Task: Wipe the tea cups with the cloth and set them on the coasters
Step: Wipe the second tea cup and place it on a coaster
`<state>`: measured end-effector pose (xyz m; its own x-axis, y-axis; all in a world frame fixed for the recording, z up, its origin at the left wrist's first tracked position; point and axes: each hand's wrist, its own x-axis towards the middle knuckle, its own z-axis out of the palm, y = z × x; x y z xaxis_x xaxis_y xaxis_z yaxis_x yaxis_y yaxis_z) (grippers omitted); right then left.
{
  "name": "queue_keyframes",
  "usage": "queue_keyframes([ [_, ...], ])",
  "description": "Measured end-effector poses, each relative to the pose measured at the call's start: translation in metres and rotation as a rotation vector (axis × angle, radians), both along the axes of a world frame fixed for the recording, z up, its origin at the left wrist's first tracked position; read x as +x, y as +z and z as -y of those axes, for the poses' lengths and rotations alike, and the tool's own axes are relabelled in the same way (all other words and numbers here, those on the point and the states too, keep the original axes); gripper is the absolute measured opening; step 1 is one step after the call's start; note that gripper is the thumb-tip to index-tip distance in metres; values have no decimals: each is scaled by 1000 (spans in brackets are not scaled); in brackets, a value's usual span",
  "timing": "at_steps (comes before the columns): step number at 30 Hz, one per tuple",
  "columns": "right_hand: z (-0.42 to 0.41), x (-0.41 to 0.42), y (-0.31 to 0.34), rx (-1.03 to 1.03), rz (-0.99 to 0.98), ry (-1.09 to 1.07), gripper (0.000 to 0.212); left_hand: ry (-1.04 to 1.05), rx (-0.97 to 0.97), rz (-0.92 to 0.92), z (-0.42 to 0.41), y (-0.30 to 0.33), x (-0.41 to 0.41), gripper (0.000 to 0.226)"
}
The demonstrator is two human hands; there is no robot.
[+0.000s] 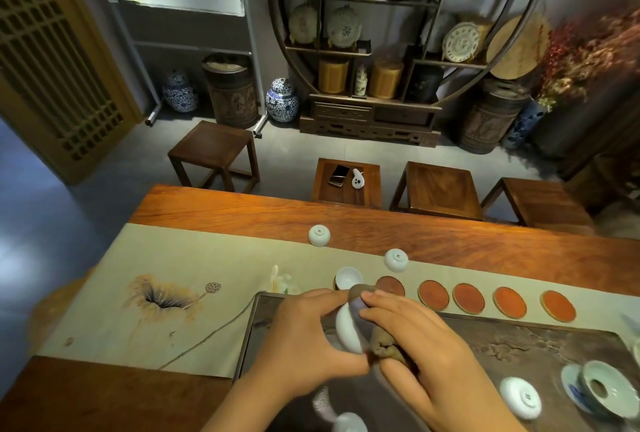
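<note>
- Both hands work together over the dark tea tray at the near side of the table: our left hand curls round the white cup in hand, tipped on its side, and our right hand pinches the brown cloth against it, fingertips pushing a fold of cloth over the rim.
- We judge this the wiping step. To do it well, we should keep the left hand's grip firm on the smooth glazed wall and turn the cup against the cloth, so that the whole bowl and the rim are covered.
- Keep the work low over the tray, so a slip costs little.
- One upright cup already sits at the left end of the row of coasters. The dark coaster just to its right is bare and looks like the next place.
- Two upturned cups wait on the runner beyond the row, and another lies on the tray at near right.
- When setting down, we should lower the cup straight so it clears its neighbour.
</note>
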<state>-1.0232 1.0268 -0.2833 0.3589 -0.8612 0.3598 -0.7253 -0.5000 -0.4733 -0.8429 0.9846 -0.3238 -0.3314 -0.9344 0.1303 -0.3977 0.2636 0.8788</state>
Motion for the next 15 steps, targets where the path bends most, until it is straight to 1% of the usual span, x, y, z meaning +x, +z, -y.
queue_keyframes([
  [2, -1, 0, 1, -18, 18, -3, 38, 5, -18, -5, -2, 3, -3, 45],
  [6, -1, 1, 1, -61, 50, -36, 38, 60, -42, -28, -6, 7, -9, 48],
  [10, -3, 5, -5, -100, 81, -119, 36, 117, -41, -46, -10, 10, -15, 46],
  [15, -4, 1, 2, -77, 128, -98, 36, 72, -23, -48, -9, 9, -15, 43],
])
